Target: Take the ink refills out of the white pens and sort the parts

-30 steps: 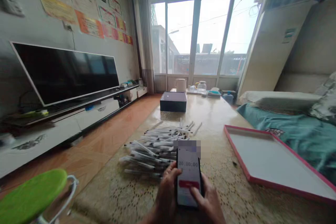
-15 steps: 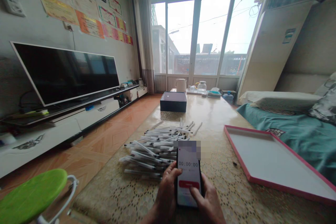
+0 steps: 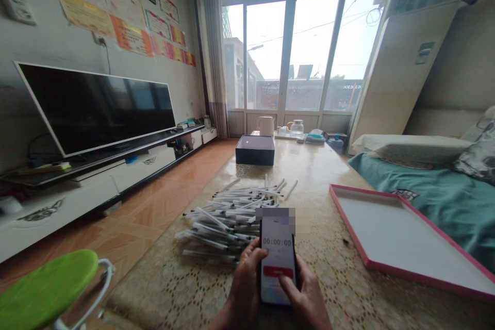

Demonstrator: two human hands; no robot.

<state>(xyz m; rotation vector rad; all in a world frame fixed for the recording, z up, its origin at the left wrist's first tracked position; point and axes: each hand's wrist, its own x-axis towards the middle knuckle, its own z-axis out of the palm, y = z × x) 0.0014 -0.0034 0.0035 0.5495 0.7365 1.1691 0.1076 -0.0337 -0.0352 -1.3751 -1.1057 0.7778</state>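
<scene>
Upright above the near part of the table is a smartphone (image 3: 276,260), its screen showing 00:00:00 over a red button. My left hand (image 3: 247,281) is closed round its left edge, the thumb lying on the screen's side. On the right edge my right hand (image 3: 307,294) grips it, with the thumb over the lower screen by the red button. Just beyond the phone lies a loose heap of white pens (image 3: 224,216) with dark tips, several of them seemingly in clear wrappers. The phone hides part of the heap.
A dark blue open box (image 3: 255,154) stands farther along the patterned table (image 3: 162,289). At right lies a shallow white tray-like lid with a pink rim (image 3: 367,255), near a small dark piece (image 3: 345,241). A pitcher (image 3: 266,126) stands behind; a green stool (image 3: 50,283) is at left.
</scene>
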